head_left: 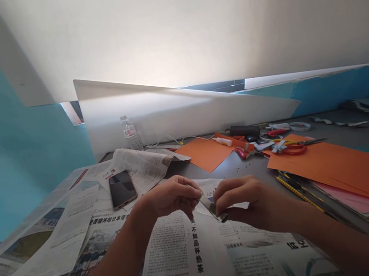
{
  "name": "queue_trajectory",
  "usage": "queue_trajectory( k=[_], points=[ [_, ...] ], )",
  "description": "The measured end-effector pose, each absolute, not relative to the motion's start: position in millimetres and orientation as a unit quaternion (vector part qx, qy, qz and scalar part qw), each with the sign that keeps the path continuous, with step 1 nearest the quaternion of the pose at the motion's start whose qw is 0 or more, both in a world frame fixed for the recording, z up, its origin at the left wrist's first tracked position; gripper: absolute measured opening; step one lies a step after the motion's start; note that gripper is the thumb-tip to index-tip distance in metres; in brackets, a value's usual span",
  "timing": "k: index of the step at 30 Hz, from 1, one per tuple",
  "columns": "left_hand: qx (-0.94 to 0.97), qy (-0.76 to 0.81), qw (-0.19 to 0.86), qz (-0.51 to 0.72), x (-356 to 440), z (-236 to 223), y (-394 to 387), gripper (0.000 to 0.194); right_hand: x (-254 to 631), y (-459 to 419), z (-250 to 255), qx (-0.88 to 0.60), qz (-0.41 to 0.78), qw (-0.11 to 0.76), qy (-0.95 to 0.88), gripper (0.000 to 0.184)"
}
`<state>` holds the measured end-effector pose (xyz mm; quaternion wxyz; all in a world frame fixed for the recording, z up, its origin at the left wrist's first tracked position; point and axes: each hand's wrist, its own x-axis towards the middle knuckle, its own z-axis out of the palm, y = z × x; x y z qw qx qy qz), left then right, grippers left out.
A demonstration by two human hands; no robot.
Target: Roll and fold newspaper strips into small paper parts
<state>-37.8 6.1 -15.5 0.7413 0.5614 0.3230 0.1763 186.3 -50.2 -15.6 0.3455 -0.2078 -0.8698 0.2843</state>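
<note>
Both my hands meet above a spread of newspaper [178, 263] on the table. My left hand [173, 196] is closed in a pinch on the upper end of a small folded strip of newspaper [208, 206]. My right hand [243, 199] is closed on the strip's lower end, fingertips pressed along its fold. The strip slants down to the right between the two hands. Both forearms reach in from the bottom edge of the view.
A phone [122, 189] lies on the newspapers at the left. A water bottle [131, 133] stands at the back. Orange paper sheets [339, 165], red-handled scissors [288, 148], a glue stick [223, 141] and a yellow-black cutter [295, 189] lie to the right. White boards [179, 110] lean behind.
</note>
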Motion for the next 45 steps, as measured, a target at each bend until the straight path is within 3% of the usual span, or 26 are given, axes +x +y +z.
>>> queue_trajectory(
  k=[8,14,27,45],
  points=[
    [0.573,0.336,0.723,0.190,-36,-16,6,0.018,187,-46,-13,-0.291,0.274,0.282,-0.872,0.021],
    [0.598,0.334,0.698,0.209,-31,-16,0,0.021,182,-42,-14,-0.367,0.332,0.285,-0.821,0.035],
    [0.581,0.355,0.701,0.211,-24,-12,-7,0.018,179,-40,-20,-0.389,0.430,0.281,-0.765,0.022],
    [0.571,0.359,0.689,0.266,-15,-12,-13,0.032,173,-39,-27,-0.425,0.392,0.367,-0.729,0.025]
  ],
)
